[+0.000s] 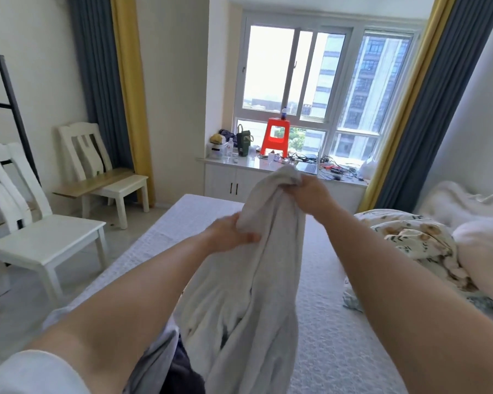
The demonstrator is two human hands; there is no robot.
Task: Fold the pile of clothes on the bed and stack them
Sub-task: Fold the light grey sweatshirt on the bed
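While both hands lift the white garment [248, 268], chairs [40, 223] flank the bed [339, 322].

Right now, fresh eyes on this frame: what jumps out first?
The white garment held up mid-frame over the bed: the right hand grips its top, the left hand grips its side lower down. Next, the orange stool standing on the cluttered window ledge, dead centre at the back. Then the rumpled floral quilt on the bed's right side.
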